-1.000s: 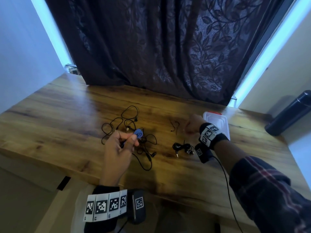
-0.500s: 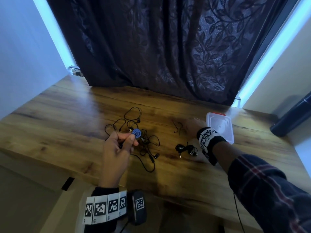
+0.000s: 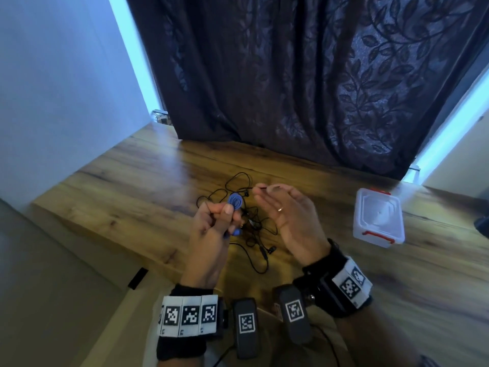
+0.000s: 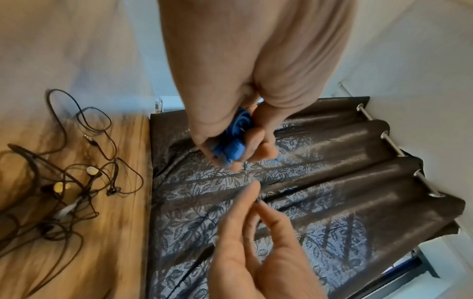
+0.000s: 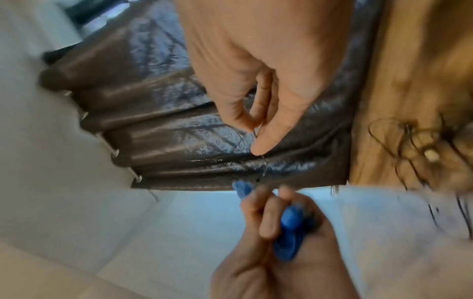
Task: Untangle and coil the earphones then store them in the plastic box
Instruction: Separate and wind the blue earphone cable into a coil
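My left hand [image 3: 225,211] grips a coiled blue earphone [image 3: 235,202] above the table, with a blue end poking out below the fist. The same coil [image 4: 236,139] shows inside the curled fingers in the left wrist view. My right hand [image 3: 260,190] is raised just right of it, palm toward me, and pinches a thin black wire tie [image 5: 262,161] between thumb and forefinger. A tangle of black earphones [image 3: 251,229] lies on the wooden table [image 3: 132,207] under both hands. The clear plastic box [image 3: 378,218] with red clips stands shut at the right.
A dark leaf-patterned curtain [image 3: 304,88] hangs behind the table's far edge. The table's near edge runs just below my wrists. A dark object [image 3: 483,225] shows at the far right edge.
My right hand left the spot beside the box and swung left and up to the left hand, now pinching the thin black tie. The left hand lifted the blue coil slightly.
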### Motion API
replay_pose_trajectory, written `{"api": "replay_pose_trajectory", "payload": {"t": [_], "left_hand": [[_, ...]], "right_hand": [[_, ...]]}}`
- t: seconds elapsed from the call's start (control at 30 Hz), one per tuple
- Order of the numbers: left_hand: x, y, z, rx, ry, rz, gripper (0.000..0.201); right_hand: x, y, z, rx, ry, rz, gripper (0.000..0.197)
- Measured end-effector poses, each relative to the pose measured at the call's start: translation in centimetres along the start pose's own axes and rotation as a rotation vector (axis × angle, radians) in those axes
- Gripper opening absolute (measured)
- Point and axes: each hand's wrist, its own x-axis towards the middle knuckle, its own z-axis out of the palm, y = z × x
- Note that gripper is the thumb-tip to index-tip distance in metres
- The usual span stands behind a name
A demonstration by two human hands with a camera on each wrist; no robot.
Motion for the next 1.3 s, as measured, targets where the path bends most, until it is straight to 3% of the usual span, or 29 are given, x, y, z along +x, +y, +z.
{"api": "replay_pose_trajectory", "payload": {"t": [0.07,0.17,0.3,0.57,0.9,1.0,1.1,1.3], "left_hand": [[-0.2,0.3,0.2,-0.048,-0.031,0.003,0.016],[-0.5,0.8,0.3,-0.089,-0.052,0.014,0.014],[-0.7,1.5,0.4,-0.118,-0.066,0.056,0.008],[-0.9,1.6,0.1,-0.145,-0.083,0.044,0.009],[-1.0,2.0,0.2,-0.196,-0.086,0.039,0.019],[-1.1,2.1,0.2,-0.168,-0.106,0.046,0.01],[-1.0,1.8,0.1,-0.128,-0.056,0.064,0.004],[-0.3,0.7,-0.8,0.051,0.077,0.157,0.012]], "right_hand": [[0.1,1.3,1.2,0.149,-0.035,0.095,0.015],[-0.1,1.9,2.3,0.114,-0.087,0.125,0.015],[-0.4,1.2,2.4,-0.078,-0.124,0.063,0.004],[-0.4,0.5,2.1,-0.326,-0.187,-0.024,0.004],[0.4,-0.5,2.4,-0.552,-0.306,-0.125,0.007],[0.4,-0.8,2.4,-0.572,-0.329,-0.133,0.005],[-0.1,-1.1,2.5,-0.634,-0.301,-0.164,0.003],[-2.0,-0.4,2.2,-0.884,-0.151,-0.28,0.005]]}}
